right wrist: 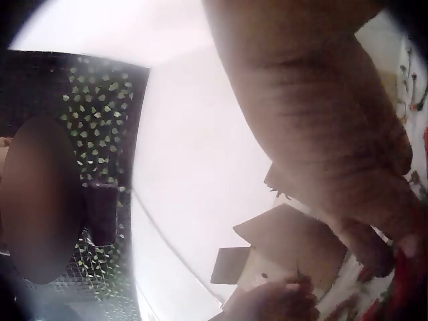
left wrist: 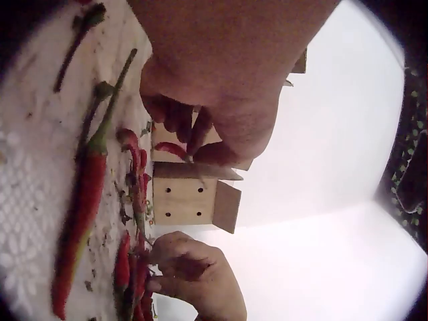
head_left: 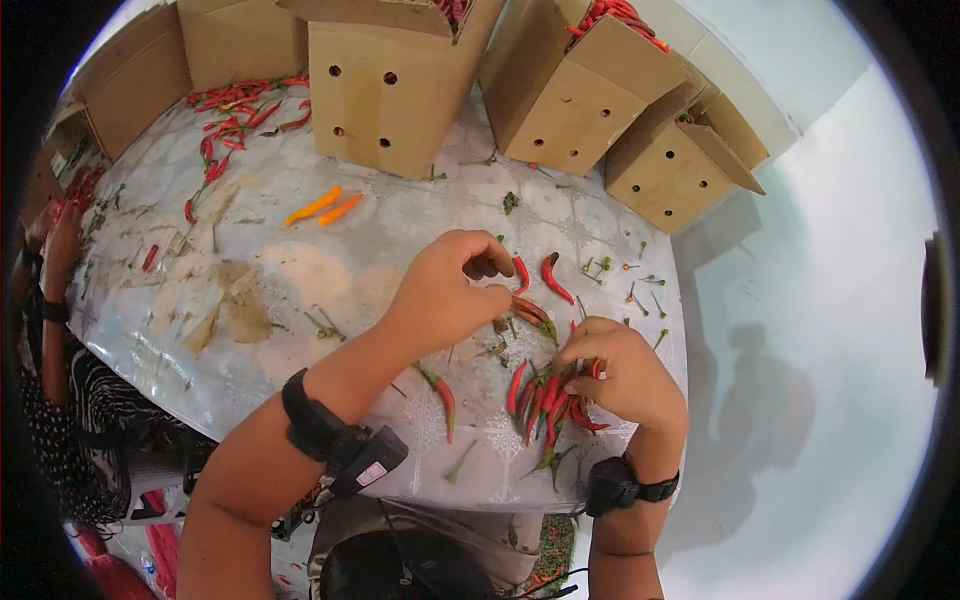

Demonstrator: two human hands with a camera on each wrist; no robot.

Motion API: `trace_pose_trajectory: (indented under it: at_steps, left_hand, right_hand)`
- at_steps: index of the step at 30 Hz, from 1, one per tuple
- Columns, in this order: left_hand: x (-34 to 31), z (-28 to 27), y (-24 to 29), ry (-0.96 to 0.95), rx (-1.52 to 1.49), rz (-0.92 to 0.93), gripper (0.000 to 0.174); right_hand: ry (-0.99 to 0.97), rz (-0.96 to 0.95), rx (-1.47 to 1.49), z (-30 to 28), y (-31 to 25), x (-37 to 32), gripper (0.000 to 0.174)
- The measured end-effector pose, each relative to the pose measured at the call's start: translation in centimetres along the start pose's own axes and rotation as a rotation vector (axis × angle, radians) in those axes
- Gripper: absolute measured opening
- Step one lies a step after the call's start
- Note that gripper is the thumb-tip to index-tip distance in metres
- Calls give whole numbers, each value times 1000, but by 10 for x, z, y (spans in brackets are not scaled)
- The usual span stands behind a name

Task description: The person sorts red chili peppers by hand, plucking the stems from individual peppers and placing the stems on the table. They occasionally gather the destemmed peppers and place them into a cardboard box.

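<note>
My left hand [head_left: 440, 295] is raised over the table, its thumb and fingers pinching the stem end of a red chili pepper [left wrist: 171, 148], best seen in the left wrist view. Below those fingertips lies a darker red-green chili [head_left: 535, 318]. To the right, my right hand [head_left: 632, 375] bends over a heap of red chilies [head_left: 530, 405] with green stems, its curled fingers gripping chili at the heap's edge. The right wrist view shows red at its fingertips, blurred. One chili [head_left: 440, 400] lies apart on the left, and another [head_left: 555, 278] lies beyond the hands.
Cardboard boxes with punched holes [head_left: 385, 105] line the table's back, some filled with red chilies [head_left: 612, 12]. Two orange chilies [head_left: 315, 207] lie mid-left, and loose green stems [head_left: 600, 268] are scattered at right. Another person's arm [head_left: 60, 255] reaches in at far left.
</note>
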State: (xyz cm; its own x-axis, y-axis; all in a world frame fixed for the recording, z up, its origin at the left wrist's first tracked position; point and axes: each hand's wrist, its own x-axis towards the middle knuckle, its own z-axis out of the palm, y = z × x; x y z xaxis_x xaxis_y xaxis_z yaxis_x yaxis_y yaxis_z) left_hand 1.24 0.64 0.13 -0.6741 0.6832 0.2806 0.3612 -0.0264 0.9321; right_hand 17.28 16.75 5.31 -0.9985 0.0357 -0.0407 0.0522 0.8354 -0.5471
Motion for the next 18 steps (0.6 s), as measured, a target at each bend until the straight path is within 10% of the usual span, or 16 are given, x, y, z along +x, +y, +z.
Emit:
trace_pose_trajectory:
  at_steps: [10, 18]
  left_hand:
    - [-1, 0, 8, -193, -217, -127, 14]
    - [0, 5, 2, -229, -346, -8, 16]
  right_hand:
    - [152, -133, -54, 14, 0, 9, 19]
    - [302, 78, 508, 9, -7, 11, 14]
